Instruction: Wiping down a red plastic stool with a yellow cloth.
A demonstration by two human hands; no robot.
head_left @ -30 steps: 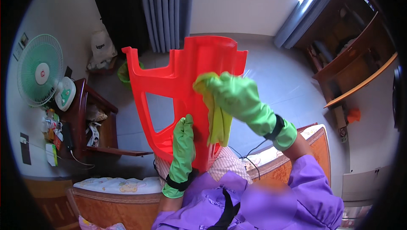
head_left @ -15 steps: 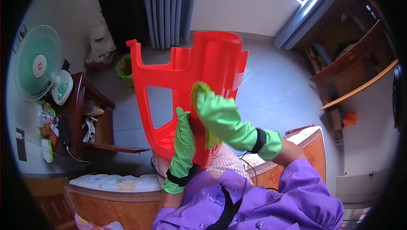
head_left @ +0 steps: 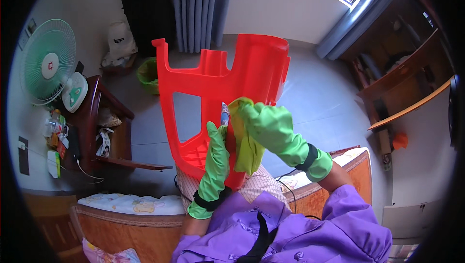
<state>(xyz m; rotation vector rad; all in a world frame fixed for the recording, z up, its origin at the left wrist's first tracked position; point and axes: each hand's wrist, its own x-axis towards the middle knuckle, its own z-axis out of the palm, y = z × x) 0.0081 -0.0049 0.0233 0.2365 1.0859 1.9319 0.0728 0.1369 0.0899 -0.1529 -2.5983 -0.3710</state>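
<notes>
A red plastic chair [head_left: 213,93] is held up sideways in front of me, its legs pointing up and away. My left hand [head_left: 215,154], in a green rubber glove, grips the chair's lower edge near the slatted part. My right hand [head_left: 264,127], also gloved in green, presses a yellow-green cloth [head_left: 244,142] against the chair's red surface just right of the left hand. A small spray bottle top [head_left: 224,113] shows between the chair and the cloth.
A green standing fan [head_left: 48,62] and a dark wooden side table [head_left: 111,132] with clutter stand at the left. A green bin [head_left: 147,74] sits on the grey floor by the curtains. A wooden bed frame [head_left: 339,166] runs below; wooden shelves [head_left: 402,84] are at the right.
My right hand with the cloth has slid down the chair from its upper part toward my left hand. The chair has tilted slightly and come closer.
</notes>
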